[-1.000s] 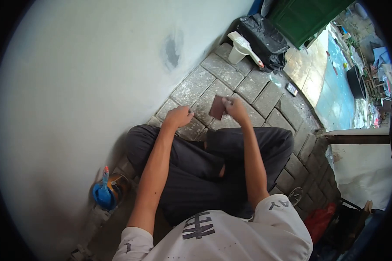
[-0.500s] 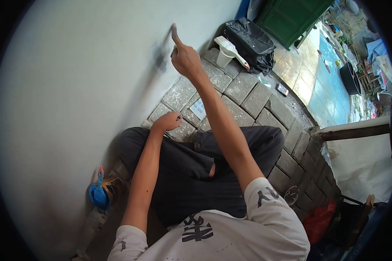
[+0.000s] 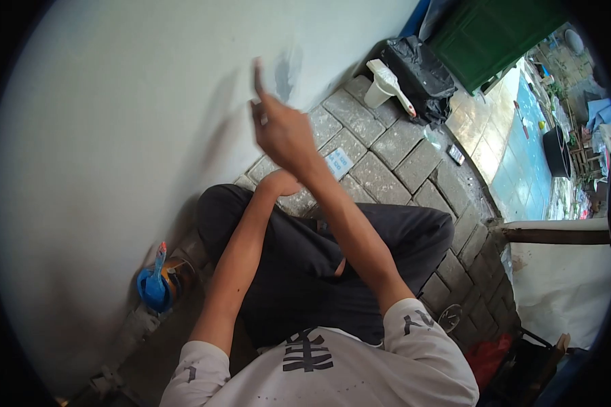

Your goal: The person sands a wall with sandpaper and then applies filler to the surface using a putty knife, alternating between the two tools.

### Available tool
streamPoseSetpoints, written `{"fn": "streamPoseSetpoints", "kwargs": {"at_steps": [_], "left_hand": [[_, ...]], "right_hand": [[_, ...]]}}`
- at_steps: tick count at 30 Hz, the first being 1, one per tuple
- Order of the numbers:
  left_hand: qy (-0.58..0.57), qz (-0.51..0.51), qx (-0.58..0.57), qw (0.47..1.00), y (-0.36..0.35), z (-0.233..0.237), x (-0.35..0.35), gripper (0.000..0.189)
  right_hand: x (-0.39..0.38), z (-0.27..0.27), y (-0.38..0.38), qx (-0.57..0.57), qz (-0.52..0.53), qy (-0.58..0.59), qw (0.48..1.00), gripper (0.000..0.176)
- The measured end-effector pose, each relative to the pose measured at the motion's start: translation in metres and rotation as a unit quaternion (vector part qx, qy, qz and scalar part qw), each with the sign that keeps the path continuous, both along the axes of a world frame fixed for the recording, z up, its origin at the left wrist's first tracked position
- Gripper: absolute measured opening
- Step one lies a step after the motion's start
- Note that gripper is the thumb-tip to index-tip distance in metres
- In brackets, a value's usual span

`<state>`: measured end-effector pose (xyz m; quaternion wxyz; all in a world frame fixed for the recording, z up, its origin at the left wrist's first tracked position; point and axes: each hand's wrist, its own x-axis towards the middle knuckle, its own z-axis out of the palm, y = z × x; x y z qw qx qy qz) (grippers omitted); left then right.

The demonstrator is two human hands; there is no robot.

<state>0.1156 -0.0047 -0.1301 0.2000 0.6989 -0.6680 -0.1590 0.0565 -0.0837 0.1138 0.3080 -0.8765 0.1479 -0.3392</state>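
Note:
My right hand (image 3: 283,129) is raised before the pale wall (image 3: 129,136), its index finger stretched out toward the surface and a gap showing between finger and thumb. Whether the fingertip touches the wall cannot be made out. A grey patch (image 3: 284,76) marks the wall just right of that finger. Lower down, my left hand (image 3: 282,183) rests over my folded legs, partly behind my right forearm; its fingers are hidden. Beyond it a small printed sheet (image 3: 338,163) lies on the paving.
A white container (image 3: 380,89) with a brush across it stands by a black plastic-covered bin (image 3: 421,78). A green cabinet (image 3: 492,37) is behind. At lower left sits a blue-topped can (image 3: 155,290) with a brush. A phone-like object (image 3: 456,154) lies on the ground.
My right hand has moved left and down relative to the wall patch, leaving it uncovered. My left hand's fingers are now hidden behind the right forearm. The view has shifted.

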Motion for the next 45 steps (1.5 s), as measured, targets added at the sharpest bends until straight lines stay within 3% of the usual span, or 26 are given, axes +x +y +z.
{"fn": "streamPoseSetpoints", "kwargs": {"at_steps": [1, 4, 10, 13, 15, 16, 17, 18, 19, 20, 22, 23, 24, 26, 27, 31, 33, 36, 39, 42, 43, 44, 45], "left_hand": [[-0.001, -0.007, 0.004, 1.000, 0.001, 0.007, -0.002, 0.033], [0.125, 0.064, 0.268, 0.953, -0.015, 0.045, -0.004, 0.043], [0.072, 0.048, 0.295, 0.952, -0.016, 0.049, -0.009, 0.039], [0.058, 0.027, 0.282, 0.957, -0.017, 0.045, -0.005, 0.038], [0.037, 0.002, 0.248, 0.968, -0.012, 0.037, -0.001, 0.037], [0.020, -0.018, 0.215, 0.976, -0.010, 0.032, 0.001, 0.037], [0.004, -0.033, 0.194, 0.980, -0.009, 0.026, 0.003, 0.037], [-0.011, -0.049, 0.194, 0.980, -0.010, 0.017, 0.006, 0.036], [0.000, -0.050, 0.263, 0.964, -0.018, 0.011, 0.008, 0.035], [0.002, -0.053, 0.264, 0.963, -0.017, 0.005, 0.008, 0.035], [0.099, 0.036, 0.285, 0.953, -0.017, 0.061, -0.005, 0.033], [0.098, 0.025, 0.277, 0.956, -0.017, 0.058, -0.003, 0.032], [0.099, 0.020, 0.278, 0.955, -0.018, 0.060, -0.004, 0.032], [0.092, 0.033, 0.270, 0.958, -0.017, 0.065, -0.006, 0.032], [0.097, 0.034, 0.261, 0.960, -0.017, 0.062, -0.005, 0.035], [0.075, 0.036, 0.267, 0.960, -0.017, 0.054, -0.002, 0.041], [0.076, 0.028, 0.268, 0.960, -0.016, 0.050, 0.001, 0.041], [0.091, 0.024, 0.273, 0.957, -0.017, 0.054, 0.000, 0.040], [0.104, 0.030, 0.279, 0.954, -0.015, 0.061, -0.001, 0.039], [0.102, 0.032, 0.276, 0.955, -0.016, 0.062, -0.002, 0.038], [0.102, 0.032, 0.275, 0.956, -0.016, 0.060, -0.002, 0.038], [0.103, 0.033, 0.275, 0.955, -0.016, 0.059, -0.001, 0.038], [0.115, 0.034, 0.276, 0.954, -0.016, 0.058, -0.001, 0.037]], "right_hand": [[0.004, -0.004, 0.016, -0.009, 0.015, 0.015, 1.000, 0.074], [0.019, -0.028, 0.045, -0.018, 0.019, 0.090, 0.996, 0.076], [0.009, -0.084, 0.048, 0.054, 0.009, 0.163, 0.985, 0.078], [-0.006, -0.101, 0.035, 0.080, 0.009, 0.225, 0.971, 0.070], [-0.011, -0.123, 0.024, 0.328, 0.052, -0.006, 0.943, 0.056], [-0.018, -0.120, 0.016, 0.330, 0.055, -0.005, 0.942, 0.056], [-0.030, -0.117, 0.006, 0.514, 0.100, -0.038, 0.851, 0.048], [-0.041, -0.116, -0.002, 0.674, 0.139, -0.069, 0.722, 0.042], [-0.050, -0.123, -0.009, 0.725, 0.145, -0.108, 0.664, 0.029], [-0.059, -0.130, -0.016, 0.726, 0.141, -0.108, 0.664, 0.029], [-0.078, -0.148, -0.032, 0.775, 0.137, -0.150, 0.599, 0.022], [-0.087, -0.166, -0.044, 0.778, 0.200, -0.155, 0.575, 0.020], [-0.094, -0.165, -0.044, 0.778, 0.195, -0.158, 0.576, 0.020], [-0.108, -0.162, -0.044, 0.800, 0.079, -0.181, 0.567, 0.024], [-0.114, -0.152, -0.047, 0.778, 0.077, -0.145, 0.606, 0.025], [-0.126, -0.190, -0.060, 0.744, 0.000, -0.110, 0.659, 0.026], [-0.130, -0.228, -0.076, 0.756, -0.043, -0.119, 0.642, 0.029], [-0.139, -0.229, -0.084, 0.759, -0.097, -0.150, 0.626, 0.031], [-0.144, -0.214, -0.090, 0.639, -0.142, -0.116, 0.747, 0.033], [-0.145, -0.217, -0.099, 0.663, -0.177, -0.072, 0.724, 0.034], [-0.144, -0.219, -0.095, 0.679, -0.175, -0.124, 0.703, 0.038], [-0.143, -0.221, -0.091, 0.678, -0.175, -0.122, 0.703, 0.038], [-0.141, -0.220, -0.087, 0.631, -0.175, -0.153, 0.740, 0.039]]}}
